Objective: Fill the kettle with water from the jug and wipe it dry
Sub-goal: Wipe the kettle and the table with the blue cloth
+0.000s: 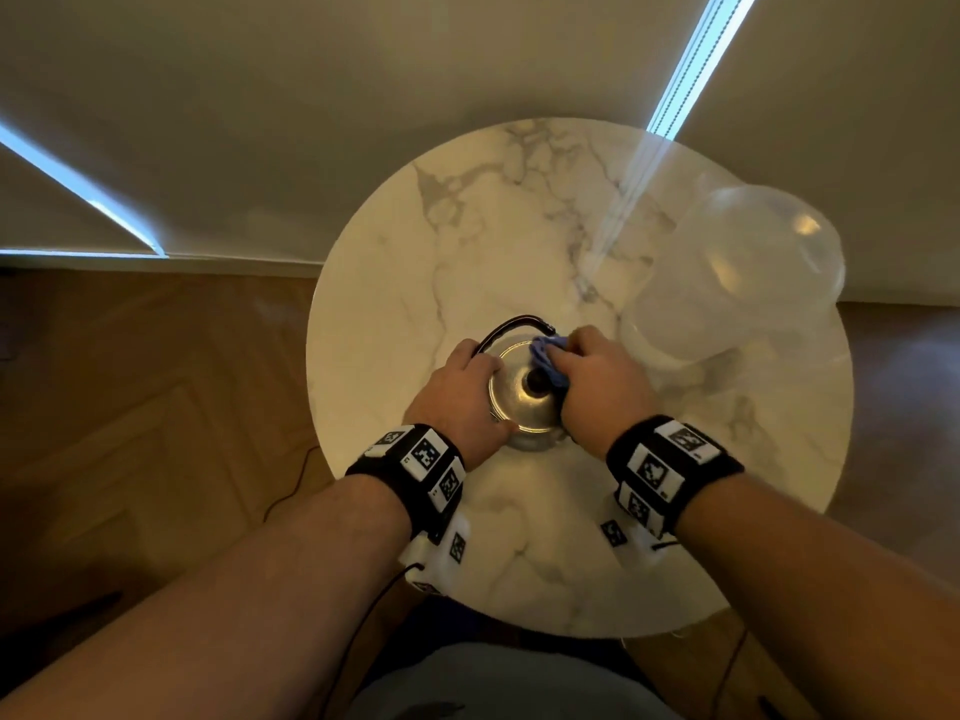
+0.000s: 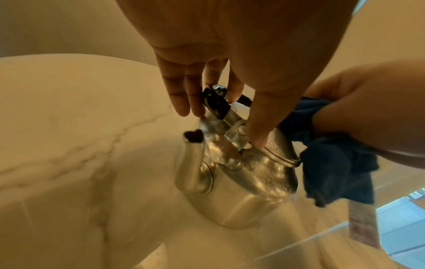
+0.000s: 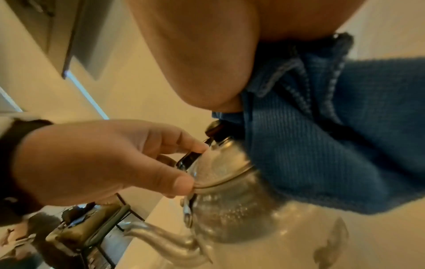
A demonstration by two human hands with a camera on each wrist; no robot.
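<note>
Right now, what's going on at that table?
A person is drying a steel kettle on a round marble table. The right hand grips a blue cloth against the lid, while the left hand steadies the kettle, fingers straight by the handle hinge. Droplets show on the metal. The clear jug stands to the right, untouched.

Both hands cover much of the kettle [image 1: 519,402] in the head view, its spout unseen there. The right hand's fingers [image 3: 195,63] vanish inside the blue cloth [image 3: 322,145]. The clear jug [image 1: 737,283] blurs against the worktop [image 1: 467,241].
</note>
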